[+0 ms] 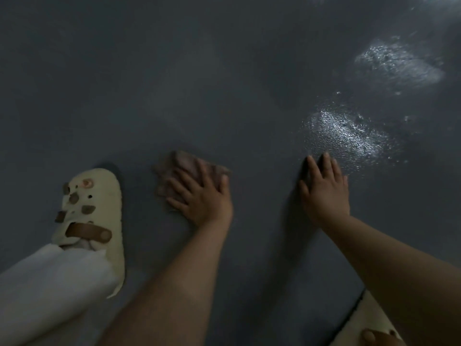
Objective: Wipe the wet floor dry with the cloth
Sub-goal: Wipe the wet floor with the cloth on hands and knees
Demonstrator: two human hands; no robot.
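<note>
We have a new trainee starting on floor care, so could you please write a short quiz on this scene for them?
1. True or false: the right hand presses the brown cloth.
2. Which lies nearest the right hand's fingertips? A) cream clog B) shiny wet patch C) white trouser leg
3. Fill in: the left hand rests on the ____.

Key: 1 false; 2 B; 3 cloth.
</note>
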